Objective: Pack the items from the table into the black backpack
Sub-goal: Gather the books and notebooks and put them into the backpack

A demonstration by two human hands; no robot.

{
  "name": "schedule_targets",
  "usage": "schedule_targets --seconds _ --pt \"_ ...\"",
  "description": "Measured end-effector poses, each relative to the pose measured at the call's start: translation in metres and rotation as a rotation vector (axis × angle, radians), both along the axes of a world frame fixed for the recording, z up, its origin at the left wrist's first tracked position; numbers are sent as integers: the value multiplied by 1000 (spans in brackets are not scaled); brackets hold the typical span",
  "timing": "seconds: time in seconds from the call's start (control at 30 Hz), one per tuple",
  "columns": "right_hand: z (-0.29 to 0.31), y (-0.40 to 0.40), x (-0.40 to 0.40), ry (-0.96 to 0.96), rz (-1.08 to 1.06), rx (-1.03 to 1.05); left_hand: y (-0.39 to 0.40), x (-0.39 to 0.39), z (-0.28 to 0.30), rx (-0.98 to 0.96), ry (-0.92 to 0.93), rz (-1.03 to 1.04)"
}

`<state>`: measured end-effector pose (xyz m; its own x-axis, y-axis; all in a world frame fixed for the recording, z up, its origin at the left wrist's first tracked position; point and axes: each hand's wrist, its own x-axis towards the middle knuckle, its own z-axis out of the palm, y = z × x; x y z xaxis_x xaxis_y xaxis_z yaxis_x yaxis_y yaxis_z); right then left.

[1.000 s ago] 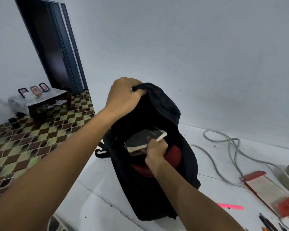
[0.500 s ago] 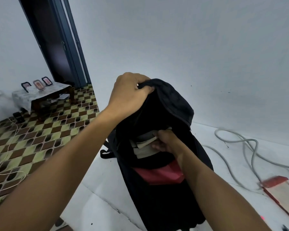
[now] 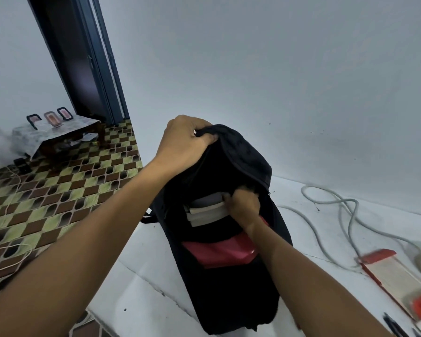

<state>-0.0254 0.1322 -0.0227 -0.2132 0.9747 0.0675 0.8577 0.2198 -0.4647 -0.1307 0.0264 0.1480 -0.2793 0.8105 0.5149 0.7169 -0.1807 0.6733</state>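
1. The backpack (image 3: pixel 231 276) stands upright on the white table (image 3: pixel 156 276), near its left edge, with the main compartment unzipped and facing the camera.
2. The left hand (image 3: pixel 185 139) is clamped on the top fabric of the backpack, fingers curled over the rim. Judged purpose: it lifts the flap and keeps the mouth open while steadying the bag against tipping.
3. The right hand (image 3: pixel 243 203) is inside the mouth, fingers curled on the right end of a book (image 3: pixel 208 205). The book lies roughly level in the upper compartment, on top of other pale pages. How firm the hold is cannot be told; the fingertips are hidden in the dark of the bag.
4. A red item (image 3: pixel 219 249) sits lower in the compartment, below the book stack and beside the right forearm.
5. Judged step: seating the book deeper. The hold at its end allows a push along its length.
6. Clearances: the flap overhangs the right hand closely, so room above is tight. The compartment's side walls bracket the stack left and right.
7. Table room: a grey cable (image 3: pixel 336 207) loops on the surface to the right, apart from the bag. A red-ended flat item (image 3: pixel 396 276) and pens (image 3: pixel 396 324) lie at the far right, probably not yet packed.
8. The table's left edge drops to tiled floor (image 3: pixel 46 190) close to the bag; sideways shoves carry a fall risk.
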Motion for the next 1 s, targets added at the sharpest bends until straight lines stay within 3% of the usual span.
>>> schedule_targets --seconds 0.13,0.23,0.5,0.6,0.7,0.8,1.0 --pt "2 15 3 240 27 -189 -5 3 1 2 21 -9" --pt "2 17 0 183 115 -237 -5 4 -2 9 25 -13" --pt "-8 15 1 260 135 -124 0 7 -8 22 -1 -24" --pt "-1 12 5 272 204 -230 2 6 -9 11 1 -28" --pt "3 8 12 49 364 -325 1 2 -9 18 -7 -25" --pt "-2 3 14 -280 396 -98 -4 2 -12 9 -14 -26" --pt "1 -3 22 -464 373 135 -9 8 -17 -6 -2 -44"
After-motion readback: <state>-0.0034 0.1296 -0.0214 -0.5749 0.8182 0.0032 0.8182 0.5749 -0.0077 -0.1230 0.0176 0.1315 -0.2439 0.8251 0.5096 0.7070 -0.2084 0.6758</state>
